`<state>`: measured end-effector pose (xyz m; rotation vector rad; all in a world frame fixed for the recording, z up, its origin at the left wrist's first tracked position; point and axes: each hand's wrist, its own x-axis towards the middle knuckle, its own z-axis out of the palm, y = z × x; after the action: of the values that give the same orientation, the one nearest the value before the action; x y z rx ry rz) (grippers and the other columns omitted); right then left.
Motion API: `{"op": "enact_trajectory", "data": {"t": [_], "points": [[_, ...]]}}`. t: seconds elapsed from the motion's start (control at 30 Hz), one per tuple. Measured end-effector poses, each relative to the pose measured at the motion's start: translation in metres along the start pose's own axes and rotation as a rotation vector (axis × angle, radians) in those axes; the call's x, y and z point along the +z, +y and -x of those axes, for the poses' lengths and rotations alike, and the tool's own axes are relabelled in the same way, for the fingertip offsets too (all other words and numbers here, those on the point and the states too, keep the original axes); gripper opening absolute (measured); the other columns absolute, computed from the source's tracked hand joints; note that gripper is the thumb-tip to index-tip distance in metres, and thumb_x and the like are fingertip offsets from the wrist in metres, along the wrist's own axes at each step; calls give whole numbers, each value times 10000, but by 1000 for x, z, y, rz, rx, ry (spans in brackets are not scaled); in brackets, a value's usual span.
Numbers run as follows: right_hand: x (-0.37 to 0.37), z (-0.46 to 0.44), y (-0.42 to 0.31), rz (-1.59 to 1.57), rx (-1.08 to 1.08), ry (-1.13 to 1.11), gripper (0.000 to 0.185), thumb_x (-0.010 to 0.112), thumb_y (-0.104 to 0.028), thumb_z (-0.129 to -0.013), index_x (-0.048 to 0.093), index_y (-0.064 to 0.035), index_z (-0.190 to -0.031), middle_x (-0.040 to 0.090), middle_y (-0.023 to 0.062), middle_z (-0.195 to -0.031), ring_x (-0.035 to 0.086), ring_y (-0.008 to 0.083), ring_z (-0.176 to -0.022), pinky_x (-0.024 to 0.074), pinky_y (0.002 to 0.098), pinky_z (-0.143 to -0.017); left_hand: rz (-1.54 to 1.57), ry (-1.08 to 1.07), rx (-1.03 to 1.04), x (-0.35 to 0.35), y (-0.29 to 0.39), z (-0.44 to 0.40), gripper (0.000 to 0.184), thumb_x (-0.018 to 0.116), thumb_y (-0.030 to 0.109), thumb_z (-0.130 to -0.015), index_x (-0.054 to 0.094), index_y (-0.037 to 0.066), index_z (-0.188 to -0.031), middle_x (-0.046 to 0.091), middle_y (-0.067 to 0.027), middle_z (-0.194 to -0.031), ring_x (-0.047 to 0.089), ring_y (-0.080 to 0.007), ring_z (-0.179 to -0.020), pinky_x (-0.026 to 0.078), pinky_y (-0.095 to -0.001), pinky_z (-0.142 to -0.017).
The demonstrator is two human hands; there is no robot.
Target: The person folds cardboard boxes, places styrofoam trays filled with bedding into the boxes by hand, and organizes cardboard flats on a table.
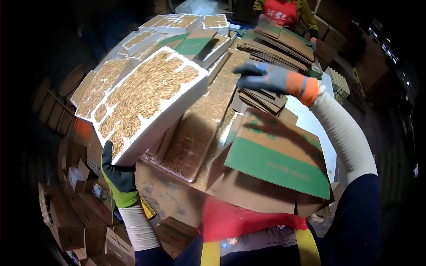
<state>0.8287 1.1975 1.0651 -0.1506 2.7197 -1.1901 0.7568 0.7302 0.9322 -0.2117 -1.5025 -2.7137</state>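
Observation:
A white foam tray (148,95) filled with tan grainy material is tilted up at the left. My left hand (119,170), in a dark and green glove, grips its lower corner, with the fingers partly hidden beneath. In a grey and orange glove, my right hand (270,80) is raised over the flattened cardboard stack, its fingers stretched out and holding nothing. An open cardboard box with a green band (277,157) stands in front of me at the right. Between box and tray lies a long shallow tray (188,146) with brown material.
More filled foam trays (108,82) lie at the back left. Flattened cardboard (284,44) is piled at the back right, where a person in a red apron (280,12) stands. Cardboard boxes (91,217) are on the floor at the lower left.

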Motion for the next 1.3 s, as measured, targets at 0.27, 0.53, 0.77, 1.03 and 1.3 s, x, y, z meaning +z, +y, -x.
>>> {"op": "enact_trajectory", "data": {"t": [0.27,0.53,0.77,1.03,1.3], "points": [[42,149,179,87,556,-160,931,606,-674,-823,423,-27,-1466,499,181,-1449,471,290,-1338,346,364,-1121,281,129,-91,-12,-56,-22,417,566,271,-984,531,75,-1351,533,-196,-1367,561,-366,-1213,472,-521,-1032],[43,153,167,-442,743,-70,630,509,-583,-963,629,-46,-1269,664,58,-1159,578,135,-1023,466,315,-927,-381,76,352,-13,-83,-33,477,419,254,-1046,394,65,-1483,444,-155,-1465,507,-292,-1291,437,-424,-1084],[4,159,186,-232,516,114,518,721,-410,-869,636,-4,-1179,671,52,-1068,593,115,-937,491,298,-828,-1172,551,487,45,-26,35,379,579,165,-983,560,6,-1326,523,-90,-1327,529,-171,-1116,441,-327,-921],[-78,153,54,276,194,229,764,873,-390,-638,605,11,-1230,688,147,-1113,654,234,-1006,506,335,-904,-619,-597,238,159,-88,54,1111,901,235,-644,273,13,-1535,355,-143,-1551,362,-269,-1416,287,-391,-1155],[35,215,14,791,35,531,646,810,-502,-680,627,-79,-1133,644,133,-1139,643,318,-999,524,402,-823,-370,-837,89,207,-190,60,1288,950,212,-563,144,-18,-1541,402,-205,-1477,443,-270,-1334,394,-404,-1100]]}}
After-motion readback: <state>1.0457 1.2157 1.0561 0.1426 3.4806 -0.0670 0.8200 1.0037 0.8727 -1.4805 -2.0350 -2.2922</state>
